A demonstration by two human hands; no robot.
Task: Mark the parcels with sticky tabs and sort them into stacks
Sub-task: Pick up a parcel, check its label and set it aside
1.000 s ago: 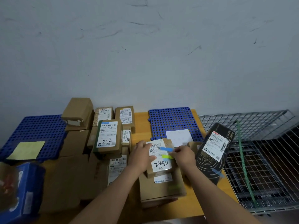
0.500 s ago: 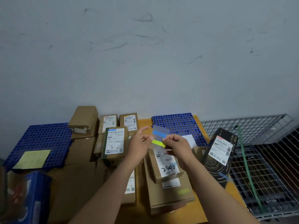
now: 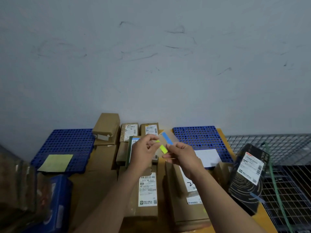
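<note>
head view: single camera, looking down over the desk (image 3: 266, 222) toward the wall
left hand (image 3: 144, 149): raised over the parcels, fingertips pinching the far-left end of the yellow-green tab (image 3: 162, 148)
right hand (image 3: 182, 155): fingers curled, gripping the near edge of the tab sheet (image 3: 170, 137)
tab sheet: clear, held in the air between both hands, tilted; carries a blue tab (image 3: 167, 138) just beside the yellow-green one
labelled brown parcel (image 3: 147, 190): near centre, below the left forearm, label up
second brown parcel (image 3: 186, 184): just right of it, partly under the right forearm; handwriting on its label mostly hidden
black parcel (image 3: 247, 174): right edge of the desk, tilted, white label on top, a blue tab stuck at its near end
far parcels (image 3: 129, 132): brown boxes grouped by the wall, between the two mats
left blue mat (image 3: 67, 143): far left, yellow note (image 3: 55, 163) on it
right blue mat (image 3: 200, 139): far right, white paper (image 3: 208, 157) on its near edge
wire cage (image 3: 282, 148): right of the desk, green strap (image 3: 273, 175) across it
</note>
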